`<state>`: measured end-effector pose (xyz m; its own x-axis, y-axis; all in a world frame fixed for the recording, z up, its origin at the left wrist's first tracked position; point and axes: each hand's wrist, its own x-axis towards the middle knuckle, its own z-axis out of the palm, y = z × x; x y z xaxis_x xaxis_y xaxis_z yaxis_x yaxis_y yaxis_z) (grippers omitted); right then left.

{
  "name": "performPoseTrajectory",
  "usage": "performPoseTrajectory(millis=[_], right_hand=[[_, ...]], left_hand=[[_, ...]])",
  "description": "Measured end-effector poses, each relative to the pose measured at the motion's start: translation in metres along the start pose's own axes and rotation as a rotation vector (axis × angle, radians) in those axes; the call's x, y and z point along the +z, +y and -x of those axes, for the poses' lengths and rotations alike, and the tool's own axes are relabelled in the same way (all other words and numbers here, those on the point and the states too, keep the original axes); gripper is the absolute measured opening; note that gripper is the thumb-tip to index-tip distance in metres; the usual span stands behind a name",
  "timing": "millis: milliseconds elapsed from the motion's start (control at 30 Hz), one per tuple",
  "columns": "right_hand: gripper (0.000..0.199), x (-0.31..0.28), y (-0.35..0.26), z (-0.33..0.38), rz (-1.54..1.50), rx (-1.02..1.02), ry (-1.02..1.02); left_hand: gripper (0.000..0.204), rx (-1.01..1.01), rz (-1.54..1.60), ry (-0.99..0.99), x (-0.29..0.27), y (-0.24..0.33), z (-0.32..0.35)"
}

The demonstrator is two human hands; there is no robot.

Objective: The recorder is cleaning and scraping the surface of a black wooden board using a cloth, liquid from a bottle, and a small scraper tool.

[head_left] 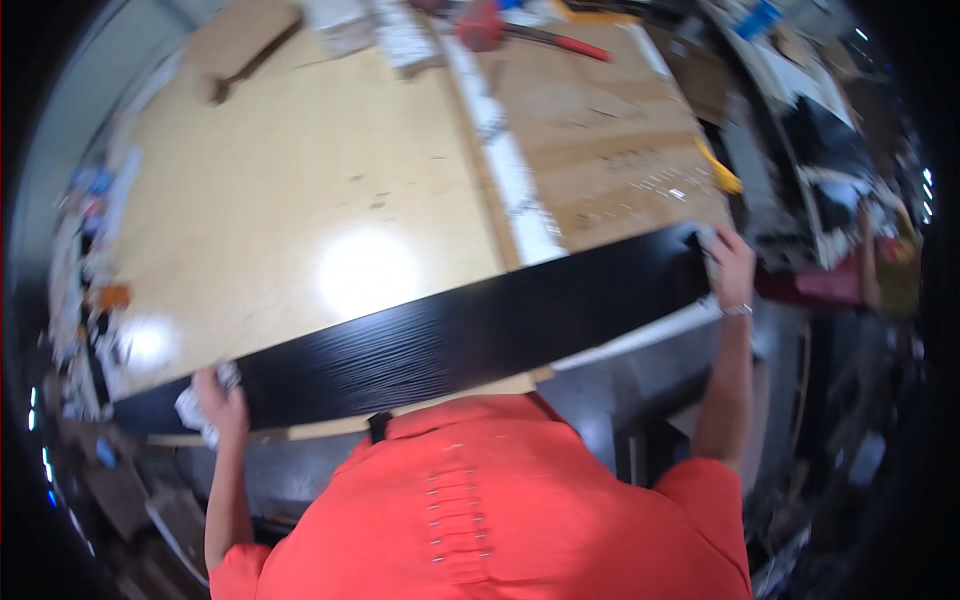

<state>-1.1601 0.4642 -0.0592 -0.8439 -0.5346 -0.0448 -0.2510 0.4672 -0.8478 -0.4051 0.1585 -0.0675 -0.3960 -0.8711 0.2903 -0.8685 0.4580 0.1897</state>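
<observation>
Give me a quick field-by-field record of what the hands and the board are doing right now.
Held thing: long black wood-grain board, lying slantwise across the workbench's near edge
Left hand: left hand grips the board's left end, with a white crumpled cloth under it
Right hand: right hand grips the board's right end; a wristband shows on that wrist
Surface: pale workbench with a brown cardboard sheet on its right part
Far edge: red-handled tool, blurred
Clothing: orange shirt fills the lower view
</observation>
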Motion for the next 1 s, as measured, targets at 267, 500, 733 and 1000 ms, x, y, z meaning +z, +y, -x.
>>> performPoseTrajectory(millis=[267,500,733,1000], right_hand=[[0.040,-0.019,0.045,-0.020,-0.247,0.064,-0.036],[0.035,0.013,-0.003,-0.019,0.117,-0.106,0.055],[0.033,0.017,-0.013,-0.019,0.088,-0.099,0.080],[0.035,-0.012,0.009,0.001,0.056,0.032,0.132]], left_hand=[[0.035,0.043,0.384,-0.102,0.003,0.175,-0.025],[0.029,0.072,0.348,-0.029,0.023,0.195,-0.029],[0.031,0.088,0.384,-0.028,0.034,0.195,-0.028],[0.030,0.099,0.378,-0.026,0.033,0.200,-0.026]])
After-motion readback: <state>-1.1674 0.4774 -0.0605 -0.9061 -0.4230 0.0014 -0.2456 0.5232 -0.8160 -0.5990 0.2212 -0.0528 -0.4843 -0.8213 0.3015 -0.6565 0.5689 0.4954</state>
